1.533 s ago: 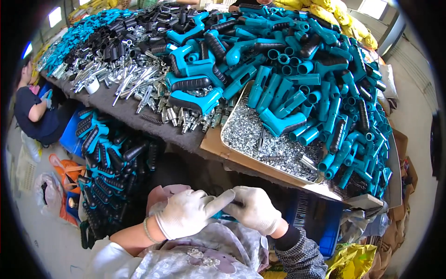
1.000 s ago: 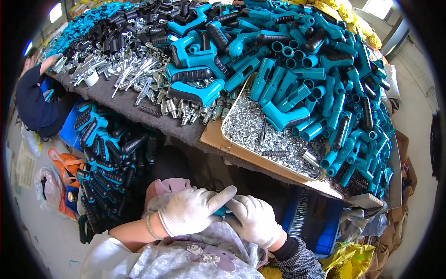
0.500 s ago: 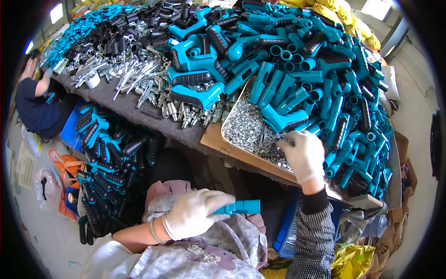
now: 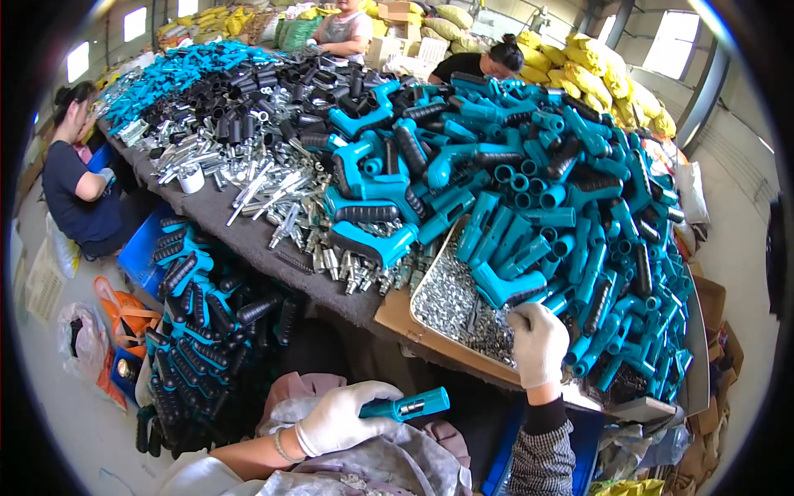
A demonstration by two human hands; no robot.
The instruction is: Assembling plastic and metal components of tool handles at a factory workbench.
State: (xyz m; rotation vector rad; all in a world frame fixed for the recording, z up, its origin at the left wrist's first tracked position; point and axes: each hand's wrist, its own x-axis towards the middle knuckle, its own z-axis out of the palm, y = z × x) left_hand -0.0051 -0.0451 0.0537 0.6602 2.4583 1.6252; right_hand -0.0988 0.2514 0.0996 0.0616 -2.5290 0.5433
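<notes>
My left hand [image 4: 343, 420], in a white glove, is wrapped round a teal tubular housing [image 4: 428, 403] above my lap. A slot in the tube's side faces up, and something silvery shows inside it. My right hand [image 4: 539, 343], gloved too, is over the right front part of a shallow tray [image 4: 438, 337]. Its fingers are curled down and together at the small metal parts [image 4: 451, 289]; whether they pinch one is hidden. Just beyond that hand lies a teal and black pistol-shaped housing [image 4: 506, 288] on the parts.
Teal housings [image 4: 529, 219] are heaped high behind the tray. Silver rods [image 4: 252, 194] and black sleeves [image 4: 240, 128] cover the bench to the left. Below its edge, finished-looking teal and black handles [image 4: 194, 306] fill a pile. Co-workers sit left [image 4: 74, 182] and stand behind [image 4: 343, 37].
The view has tilted up, so people and sacks at the back now show. My left hand has turned the housing, bringing its slot into sight. My right hand stays at the small parts.
</notes>
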